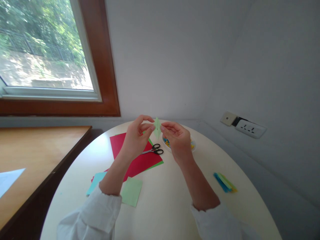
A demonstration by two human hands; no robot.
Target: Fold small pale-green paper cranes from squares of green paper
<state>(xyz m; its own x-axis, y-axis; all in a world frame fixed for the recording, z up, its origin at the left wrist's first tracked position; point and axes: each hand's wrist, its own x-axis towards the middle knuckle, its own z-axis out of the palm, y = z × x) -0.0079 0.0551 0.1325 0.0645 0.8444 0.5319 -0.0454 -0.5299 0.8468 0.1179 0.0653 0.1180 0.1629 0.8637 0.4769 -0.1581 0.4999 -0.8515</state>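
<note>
A small piece of folded pale green paper [157, 128], diamond-shaped with pointed ends at top and bottom, is held up above the far part of the round table. My left hand [138, 135] pinches its left side between thumb and fingers. On the right side, my right hand [178, 137] grips it in the same way. Black-handled scissors [156, 149] lie below my hands on red paper [140, 165], their blades partly hidden by my left hand. Behind my right hand is a round dish [166, 145] of small blue and yellow pieces, partly covered.
Square pale green paper [132, 191] and light blue paper [96, 182] lie near my left forearm on the white round table [165, 213]. Blue, green and yellow strips [225, 182] lie at the right. A wooden desk [37, 146] stands left; a wall socket [250, 128] is at right.
</note>
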